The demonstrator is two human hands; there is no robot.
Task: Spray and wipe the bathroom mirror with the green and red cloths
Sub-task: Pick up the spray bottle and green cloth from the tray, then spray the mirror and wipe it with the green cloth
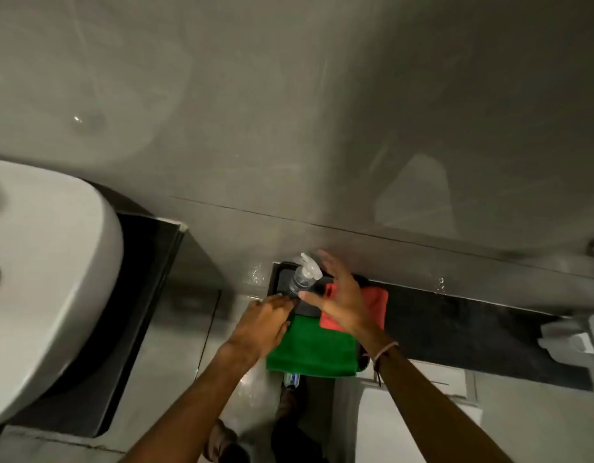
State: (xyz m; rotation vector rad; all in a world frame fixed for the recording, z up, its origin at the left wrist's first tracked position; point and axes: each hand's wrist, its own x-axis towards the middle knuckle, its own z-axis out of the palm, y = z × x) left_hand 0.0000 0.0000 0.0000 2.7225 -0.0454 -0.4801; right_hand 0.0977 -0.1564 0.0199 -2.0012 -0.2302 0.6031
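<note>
A clear spray bottle [304, 274] with a white trigger head stands at the back left of a dark tray [282, 279] against the wall. A folded green cloth [314, 349] lies on the tray's near side, and a red cloth [375, 304] lies behind it to the right. My left hand [263, 324] rests over the green cloth's left edge, its fingertips at the bottle's base. My right hand [342, 295] hovers with fingers spread over the red cloth, just right of the bottle. No mirror is clearly in view.
A white washbasin [48, 279] on a dark counter fills the left. A glossy grey tiled wall [322, 128] rises behind the tray. A black ledge [472, 332] runs to the right, with white crumpled material [569, 335] at its far end. My feet show below.
</note>
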